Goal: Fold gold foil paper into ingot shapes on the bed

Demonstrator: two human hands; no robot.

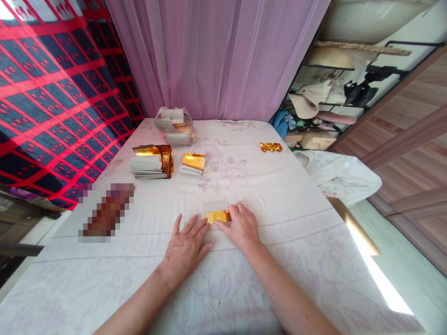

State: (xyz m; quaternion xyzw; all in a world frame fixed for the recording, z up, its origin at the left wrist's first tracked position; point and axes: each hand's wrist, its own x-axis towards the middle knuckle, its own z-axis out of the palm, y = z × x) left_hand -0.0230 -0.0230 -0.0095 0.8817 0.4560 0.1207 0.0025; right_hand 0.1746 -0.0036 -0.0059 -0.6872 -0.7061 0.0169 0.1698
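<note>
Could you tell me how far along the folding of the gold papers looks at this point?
Done, it seems: three small folded gold pieces lie at the far right of the sheet-covered table. In hand: the left hand lies flat beside one gold paper while the right hand presses on it. Left: a large stack, a smaller stack and a plastic bag of sheets.

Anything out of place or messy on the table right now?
Nothing stands out. The gold paper lies flat under both hands; the stacks, the bag and three folded gold pieces sit tidily on the cloth.
</note>
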